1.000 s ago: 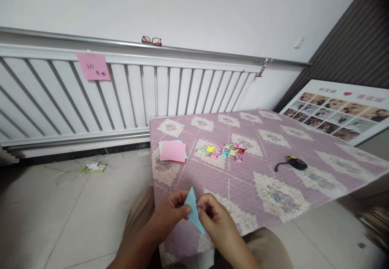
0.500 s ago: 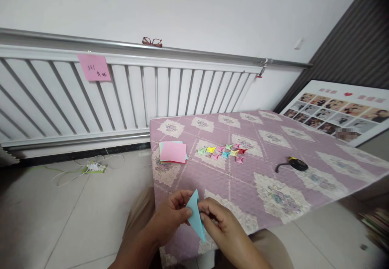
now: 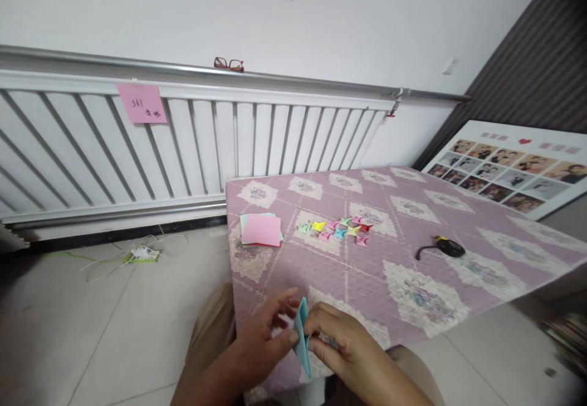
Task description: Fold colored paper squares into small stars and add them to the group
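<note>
A light blue sheet of folded paper (image 3: 301, 340) is held upright over the near edge of the cloth-covered table, seen almost edge-on. My right hand (image 3: 337, 339) pinches it from the right between thumb and bent fingers. On the left side, the thumb of my left hand (image 3: 266, 335) rests against the paper, while its other fingers are spread and loose. Farther back on the cloth lie several small folded paper pieces (image 3: 339, 233) in pink, green, yellow, blue and red. To their left is a stack of coloured paper sheets (image 3: 261, 230), pink on top.
A black tape measure (image 3: 449, 247) lies on the right of the patterned tablecloth (image 3: 312, 271). Behind stands a white radiator (image 3: 197, 143) with glasses (image 3: 228, 64) on its pipe. A photo board (image 3: 504, 164) leans at the right; a power strip (image 3: 143, 255) is on the floor.
The blue paper has shifted slightly right and down and turned from showing its broad face to nearly edge-on. My left fingers have loosened from it; my right hand still pinches it.
</note>
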`<action>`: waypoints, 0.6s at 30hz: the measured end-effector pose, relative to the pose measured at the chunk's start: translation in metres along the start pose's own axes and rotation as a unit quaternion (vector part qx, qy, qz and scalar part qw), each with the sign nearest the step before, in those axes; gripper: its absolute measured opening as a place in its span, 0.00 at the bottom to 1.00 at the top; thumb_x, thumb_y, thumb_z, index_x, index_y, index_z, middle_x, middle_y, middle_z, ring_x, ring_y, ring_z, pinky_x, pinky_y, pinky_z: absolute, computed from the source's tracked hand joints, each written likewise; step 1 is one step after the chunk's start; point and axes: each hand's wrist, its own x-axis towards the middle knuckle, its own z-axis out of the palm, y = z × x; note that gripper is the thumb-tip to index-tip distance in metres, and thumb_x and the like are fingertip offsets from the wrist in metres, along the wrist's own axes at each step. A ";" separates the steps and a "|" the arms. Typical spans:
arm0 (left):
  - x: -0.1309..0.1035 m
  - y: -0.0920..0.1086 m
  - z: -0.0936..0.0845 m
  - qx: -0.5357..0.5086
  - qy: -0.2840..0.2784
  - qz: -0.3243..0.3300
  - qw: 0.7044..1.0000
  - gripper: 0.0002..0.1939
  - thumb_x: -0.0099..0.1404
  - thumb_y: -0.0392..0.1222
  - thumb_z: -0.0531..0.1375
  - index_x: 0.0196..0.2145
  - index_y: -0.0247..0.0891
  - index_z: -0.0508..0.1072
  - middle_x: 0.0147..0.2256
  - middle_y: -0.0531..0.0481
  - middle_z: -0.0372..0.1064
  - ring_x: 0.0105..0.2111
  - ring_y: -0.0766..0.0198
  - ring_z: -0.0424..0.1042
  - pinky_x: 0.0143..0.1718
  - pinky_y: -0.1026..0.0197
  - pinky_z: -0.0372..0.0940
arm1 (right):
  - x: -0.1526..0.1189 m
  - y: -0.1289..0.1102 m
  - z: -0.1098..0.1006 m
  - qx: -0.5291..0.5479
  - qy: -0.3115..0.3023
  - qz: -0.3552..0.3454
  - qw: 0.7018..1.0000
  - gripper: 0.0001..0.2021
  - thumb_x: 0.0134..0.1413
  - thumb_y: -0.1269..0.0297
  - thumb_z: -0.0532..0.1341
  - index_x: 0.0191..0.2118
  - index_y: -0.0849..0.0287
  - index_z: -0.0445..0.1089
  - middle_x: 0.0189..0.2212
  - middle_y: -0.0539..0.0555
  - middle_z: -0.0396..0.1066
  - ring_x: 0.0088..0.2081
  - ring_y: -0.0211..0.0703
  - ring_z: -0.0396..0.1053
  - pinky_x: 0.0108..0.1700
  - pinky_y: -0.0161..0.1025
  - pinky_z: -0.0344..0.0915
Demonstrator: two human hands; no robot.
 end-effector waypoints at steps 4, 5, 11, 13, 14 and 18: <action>0.000 0.024 -0.007 0.218 -0.031 0.113 0.969 0.22 0.63 0.34 0.56 0.55 0.44 0.65 0.53 0.44 0.60 0.53 0.56 0.61 0.54 0.53 0.58 | -0.002 0.001 -0.002 0.011 0.002 0.016 1.000 0.05 0.58 0.65 0.58 0.31 0.53 0.68 0.30 0.49 0.69 0.34 0.41 0.67 0.36 0.35 0.59; 0.001 0.031 -0.008 0.242 -0.060 0.121 0.961 0.21 0.62 0.32 0.55 0.53 0.44 0.67 0.53 0.44 0.60 0.53 0.57 0.61 0.54 0.55 0.58 | -0.003 0.001 -0.002 0.016 0.002 0.019 1.000 0.05 0.57 0.64 0.58 0.30 0.53 0.68 0.30 0.49 0.69 0.34 0.41 0.67 0.36 0.35 0.59; 0.010 0.056 -0.011 0.272 -0.143 0.108 0.945 0.16 0.62 0.31 0.56 0.47 0.40 0.68 0.41 0.48 0.67 0.40 0.63 0.67 0.44 0.63 0.62 | -0.005 0.000 -0.004 0.056 0.001 0.014 0.998 0.04 0.57 0.65 0.59 0.31 0.52 0.68 0.31 0.48 0.70 0.33 0.39 0.67 0.36 0.33 0.59; 0.011 0.059 -0.011 0.267 -0.148 0.106 0.947 0.13 0.62 0.32 0.57 0.45 0.40 0.68 0.39 0.49 0.67 0.38 0.64 0.67 0.43 0.63 0.62 | -0.007 -0.002 -0.007 0.069 0.002 0.018 0.997 0.04 0.57 0.65 0.59 0.30 0.52 0.68 0.30 0.47 0.70 0.33 0.38 0.67 0.36 0.33 0.59; 0.012 0.060 -0.012 0.257 -0.148 0.110 0.949 0.12 0.63 0.32 0.57 0.44 0.40 0.69 0.38 0.49 0.67 0.38 0.64 0.67 0.42 0.63 0.62 | -0.008 -0.004 -0.009 0.076 0.002 0.023 0.997 0.04 0.57 0.65 0.59 0.30 0.53 0.68 0.29 0.48 0.70 0.33 0.38 0.67 0.36 0.33 0.59; 0.013 0.063 -0.013 0.201 -0.142 0.141 0.959 0.04 0.62 0.33 0.59 0.36 0.38 0.72 0.36 0.49 0.66 0.37 0.66 0.68 0.41 0.65 0.63 | -0.010 -0.012 -0.016 0.117 -0.008 0.032 0.993 0.05 0.57 0.64 0.59 0.30 0.55 0.67 0.30 0.48 0.69 0.35 0.38 0.67 0.38 0.33 0.60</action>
